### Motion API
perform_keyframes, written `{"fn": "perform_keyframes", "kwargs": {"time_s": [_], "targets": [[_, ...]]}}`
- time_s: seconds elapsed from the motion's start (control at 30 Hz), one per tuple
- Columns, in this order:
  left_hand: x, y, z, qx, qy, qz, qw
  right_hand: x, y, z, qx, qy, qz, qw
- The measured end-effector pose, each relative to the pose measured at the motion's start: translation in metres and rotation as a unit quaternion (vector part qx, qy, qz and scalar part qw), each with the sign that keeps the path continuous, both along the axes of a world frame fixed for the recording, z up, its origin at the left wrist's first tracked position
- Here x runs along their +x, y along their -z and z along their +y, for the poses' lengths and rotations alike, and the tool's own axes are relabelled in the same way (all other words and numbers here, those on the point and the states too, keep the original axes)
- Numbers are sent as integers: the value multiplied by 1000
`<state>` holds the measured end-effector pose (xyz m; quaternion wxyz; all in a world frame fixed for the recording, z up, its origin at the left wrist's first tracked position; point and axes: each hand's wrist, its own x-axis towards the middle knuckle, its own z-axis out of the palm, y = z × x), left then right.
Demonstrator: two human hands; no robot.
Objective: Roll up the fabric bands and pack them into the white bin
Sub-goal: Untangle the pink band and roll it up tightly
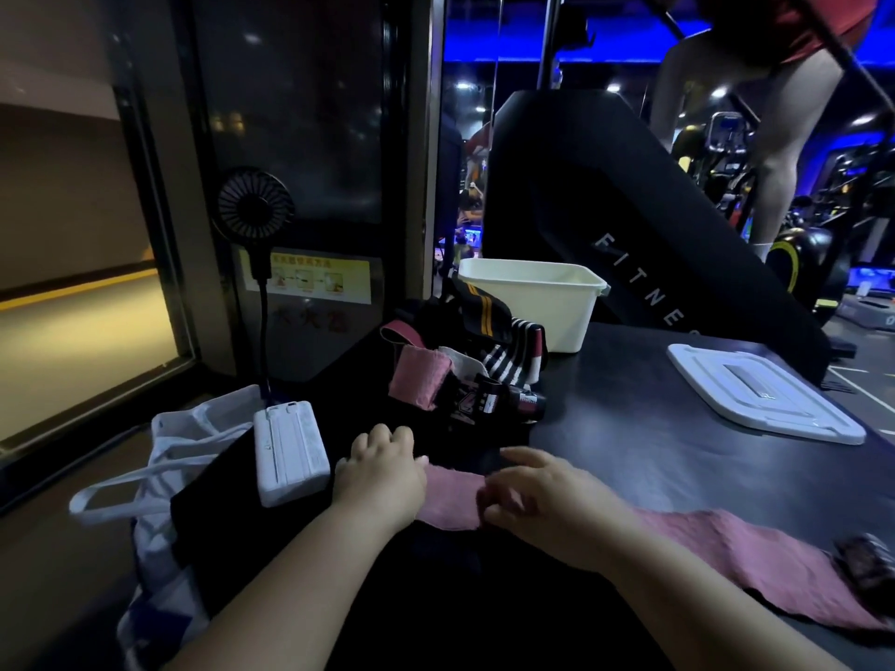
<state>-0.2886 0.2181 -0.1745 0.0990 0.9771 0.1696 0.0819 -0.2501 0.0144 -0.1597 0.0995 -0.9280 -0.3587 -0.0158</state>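
The white bin [532,302] stands just above the middle of the frame on the dark table [629,428], open at the top. Only its pale inner walls show, and its floor is hidden from this angle. Its white lid [760,394] lies flat on the table, well apart from it at the right.

Just left of the bin and touching its front corner is a loose pile of fabric bands [465,360]: black with yellow stripes, black and white, pink, all unrolled and tangled. One pink band [726,549] lies flat across the lower part of the frame, running from between the hands to the lower right edge, where a dark patterned tag [867,569] sits on its end.

The left hand [382,477] lies knuckles up at the band's left end with its fingers curled down. Whether it grips the cloth cannot be told. The right hand [542,496], blurred, has its fingers bent onto the band near that same end and pinches the cloth.

Beside the left hand sits a white box-shaped device [290,452], partly on a white cloth bag [160,477] at the lower left. A small black fan [255,205] stands on a stalk above them. A black fitness machine [629,210] rises behind the bin, with a person's legs [775,138] on it at the upper right
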Motion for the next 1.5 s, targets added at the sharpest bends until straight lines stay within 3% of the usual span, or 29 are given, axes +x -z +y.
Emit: {"fn": "perform_keyframes", "kwargs": {"time_s": [0.13, 0.27, 0.43, 0.57, 0.9, 1.03, 1.2, 1.5], "targets": [[21, -18, 0, -97, -37, -84, 991, 33, -11, 9, 83, 40, -69, 993], [54, -31, 1, -239, -85, -153, 955, 60, -17, 27, 145, 64, -127, 979], [99, -26, 9, -402, -171, -204, 876, 86, -19, 55, 130, 75, -140, 979], [114, -9, 11, -492, -146, -256, 819, 107, -18, 67, 99, 77, -74, 989], [108, 4, 21, -416, -107, -291, 855, 126, -2, 78, 121, 65, -95, 986], [108, 2, 23, -450, -86, -300, 837, 127, 0, 82, 127, 79, -101, 984], [111, 4, 22, -479, -83, -303, 820, 124, -7, 86, 217, 98, -61, 969], [115, 5, 22, -501, -75, -355, 786, 125, -3, 86, 208, 98, -67, 971]]}}
